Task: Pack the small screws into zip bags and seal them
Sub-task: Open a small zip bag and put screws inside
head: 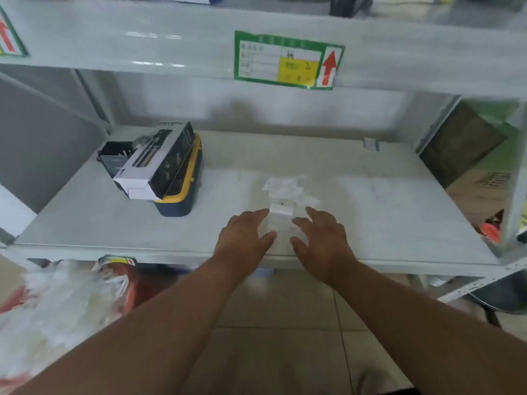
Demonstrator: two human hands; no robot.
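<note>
Both hands reach over the near edge of a grey metal shelf (pixel 85 223), palms down. The left hand (pixel 245 238) and the right hand (pixel 322 238) lie just beside each other with fingers straight and spread, holding nothing. Between and just beyond their fingertips sits a loose pile of small clear zip bags (pixel 285 195) — blurred, so whether screws lie inside cannot be told. Far left on the shelf rests a black-and-white box (pixel 155 163) on top of a yellow-rimmed dark case (pixel 182 201). A green-bordered label (pixel 288 59) hangs on the shelf above.
</note>
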